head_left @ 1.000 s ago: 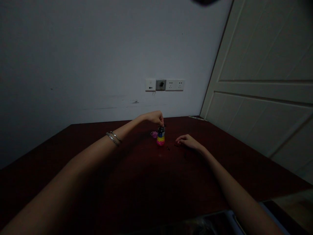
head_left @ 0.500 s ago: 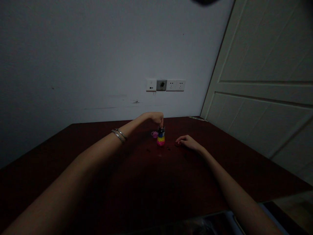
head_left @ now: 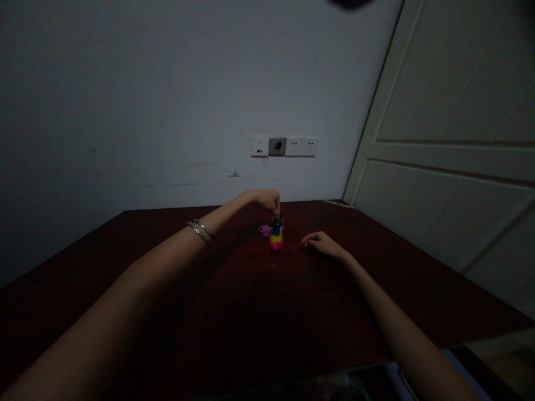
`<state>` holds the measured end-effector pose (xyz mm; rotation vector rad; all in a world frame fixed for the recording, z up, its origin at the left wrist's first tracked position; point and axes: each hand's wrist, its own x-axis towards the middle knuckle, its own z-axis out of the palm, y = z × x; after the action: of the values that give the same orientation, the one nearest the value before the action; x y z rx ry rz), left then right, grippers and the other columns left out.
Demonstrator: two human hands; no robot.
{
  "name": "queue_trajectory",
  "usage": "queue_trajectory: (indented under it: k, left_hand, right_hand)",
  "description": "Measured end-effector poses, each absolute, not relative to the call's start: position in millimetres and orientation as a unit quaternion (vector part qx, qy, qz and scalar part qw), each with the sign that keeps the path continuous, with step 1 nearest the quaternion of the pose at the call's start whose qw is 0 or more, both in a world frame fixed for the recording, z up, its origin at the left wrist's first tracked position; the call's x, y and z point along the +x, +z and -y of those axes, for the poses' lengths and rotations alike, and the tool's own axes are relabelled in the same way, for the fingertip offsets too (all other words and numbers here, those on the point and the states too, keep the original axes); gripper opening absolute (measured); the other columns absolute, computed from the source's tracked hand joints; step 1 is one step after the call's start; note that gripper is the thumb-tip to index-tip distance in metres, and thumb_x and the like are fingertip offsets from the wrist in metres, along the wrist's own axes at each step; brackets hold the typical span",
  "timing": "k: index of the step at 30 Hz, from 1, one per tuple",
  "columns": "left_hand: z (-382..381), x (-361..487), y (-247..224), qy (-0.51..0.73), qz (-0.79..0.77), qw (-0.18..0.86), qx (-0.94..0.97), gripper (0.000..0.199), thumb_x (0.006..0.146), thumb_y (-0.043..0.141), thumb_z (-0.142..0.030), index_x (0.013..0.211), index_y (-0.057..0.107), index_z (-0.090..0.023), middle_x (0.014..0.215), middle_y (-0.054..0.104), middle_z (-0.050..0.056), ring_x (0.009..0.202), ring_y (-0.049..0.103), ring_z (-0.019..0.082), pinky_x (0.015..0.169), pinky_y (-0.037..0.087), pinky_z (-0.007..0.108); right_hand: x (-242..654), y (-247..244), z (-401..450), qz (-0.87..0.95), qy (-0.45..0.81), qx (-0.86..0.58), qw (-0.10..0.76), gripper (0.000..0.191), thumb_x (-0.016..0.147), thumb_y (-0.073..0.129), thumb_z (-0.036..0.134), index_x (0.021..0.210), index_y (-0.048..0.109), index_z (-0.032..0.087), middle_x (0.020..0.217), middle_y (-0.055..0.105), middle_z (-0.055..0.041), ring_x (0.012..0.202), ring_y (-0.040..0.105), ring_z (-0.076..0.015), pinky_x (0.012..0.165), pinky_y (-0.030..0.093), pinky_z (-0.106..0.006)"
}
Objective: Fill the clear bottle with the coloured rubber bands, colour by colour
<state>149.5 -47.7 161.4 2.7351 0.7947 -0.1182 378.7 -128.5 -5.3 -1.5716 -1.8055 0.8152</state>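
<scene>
A small clear jar (head_left: 276, 236) with pink, yellow, blue and black layers stands upright on the dark red table (head_left: 234, 312). My left hand (head_left: 270, 201) arches over it from the left, fingers pointing down and pressed together at the jar's mouth; what they hold, if anything, is hidden. Just left of the jar lies a pink lid (head_left: 264, 229) with a loop. My right hand (head_left: 320, 244) rests on the table to the right of the jar, its fingers loosely curled; anything under the fingertips is too dark to make out. A tiny dark piece (head_left: 288, 254) lies between jar and right hand.
Wall sockets (head_left: 284, 146) sit above the table's back edge. A panelled white door (head_left: 443, 145) rises on the right. A glossy flat item (head_left: 355, 384) lies at the near edge beside my right forearm. Another small dark bit (head_left: 253, 257) lies left of the jar.
My left fingers have dipped or shifted very slightly at the jar's mouth. The view has shifted a little; my right hand stays in place.
</scene>
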Motion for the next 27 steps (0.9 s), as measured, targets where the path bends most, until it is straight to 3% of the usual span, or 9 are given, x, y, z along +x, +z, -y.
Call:
queue_trajectory:
  k: [12,20,27]
  left_hand:
    - [54.1,143.9,167.7,-0.023,-0.253,0.164,0.953,0.024,0.061,0.065,-0.025,0.082,0.072,-0.014,0.075,0.069,0.004,0.06,0.052,0.009,0.059,0.037,0.02]
    - [86.9,127.5,178.6,0.065,-0.3,0.104,0.946,0.026,0.066,0.062,-0.03,0.077,0.07,-0.008,0.061,0.061,0.004,0.052,0.043,0.007,0.052,0.031,0.021]
    - [96.2,93.5,145.7,-0.081,-0.315,0.09,0.941,0.016,0.065,0.059,-0.021,0.075,0.068,-0.012,0.068,0.065,0.003,0.056,0.049,0.008,0.053,0.034,0.02]
  right_hand:
    - [374.6,0.5,133.8,0.675,0.299,-0.607,0.294,0.026,0.067,0.045,0.015,0.08,0.067,0.013,0.07,0.065,-0.0026,0.063,0.055,-0.0125,0.058,0.041,-0.022]
    - [378.6,4.5,135.3,0.697,0.297,-0.59,0.278,0.024,0.07,0.05,0.021,0.084,0.067,0.013,0.078,0.067,-0.0036,0.07,0.057,-0.0135,0.065,0.043,-0.024]
    - [373.7,14.9,145.8,0.739,0.303,-0.551,0.242,0.028,0.067,0.056,0.019,0.092,0.066,0.012,0.086,0.067,-0.0065,0.077,0.059,-0.0156,0.071,0.045,-0.026]
